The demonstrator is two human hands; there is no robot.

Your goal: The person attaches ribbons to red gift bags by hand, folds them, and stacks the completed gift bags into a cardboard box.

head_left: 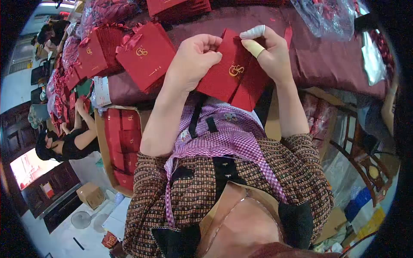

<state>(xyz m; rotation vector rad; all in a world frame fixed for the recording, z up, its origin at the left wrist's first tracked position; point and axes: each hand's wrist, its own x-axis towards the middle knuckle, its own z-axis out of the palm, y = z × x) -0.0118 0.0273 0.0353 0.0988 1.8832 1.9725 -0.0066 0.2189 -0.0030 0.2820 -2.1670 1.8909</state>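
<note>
Left hand [195, 58]: fingers curled shut, pinching the red gift bag's [228, 73] left edge.
Right hand [269, 53]: taped fingertips closed on its upper edge.
Bag: above maroon tabletop [327, 64], beside finished bags [146, 53].

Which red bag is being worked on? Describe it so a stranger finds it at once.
On the dark red tablecloth, find the two hands. Between them is a flat red paper bag with a gold logo. Unlike the standing bags nearby, it is folded flat and held.

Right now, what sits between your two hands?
In the head view, a flat red paper bag with a gold logo spans the gap; the left hand and right hand both pinch it.
</note>
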